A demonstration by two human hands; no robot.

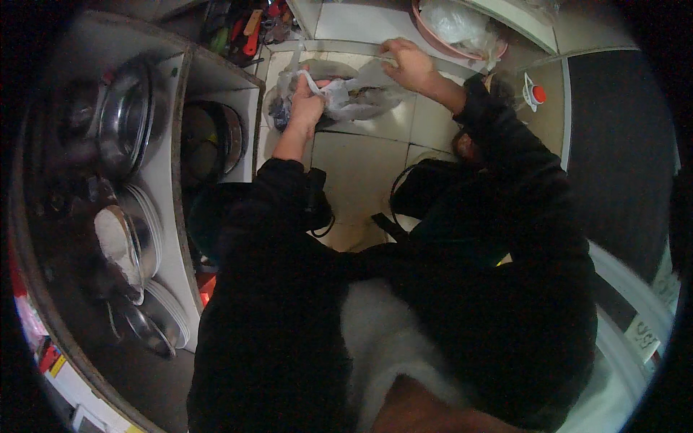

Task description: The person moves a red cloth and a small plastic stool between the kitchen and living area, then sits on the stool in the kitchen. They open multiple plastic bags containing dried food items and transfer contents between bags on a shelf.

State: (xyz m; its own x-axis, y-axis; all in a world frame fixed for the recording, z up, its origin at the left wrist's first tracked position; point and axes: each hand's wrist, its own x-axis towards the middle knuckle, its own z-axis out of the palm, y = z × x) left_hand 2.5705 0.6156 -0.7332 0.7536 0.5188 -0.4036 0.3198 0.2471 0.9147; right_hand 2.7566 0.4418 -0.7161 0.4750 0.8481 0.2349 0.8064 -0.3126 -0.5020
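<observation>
My left hand (307,110) is closed on a crumpled, translucent plastic bag (352,101) low over the tiles. Something darker shows through the bag, but its kind cannot be made out. To the right, my right hand (413,66) hovers beside the bag's upper right edge, its fingers loosely bent and apart. I see no thing held in it. Dark long sleeves cover both forearms.
On the left, a shelf unit (185,94) holds steel bowls (128,119) and stacked plates (167,314). A pink basin (433,36) with plastic bags stands at the far right, near a red-capped bottle (538,94). Pale tiles (357,162) lie between my knees.
</observation>
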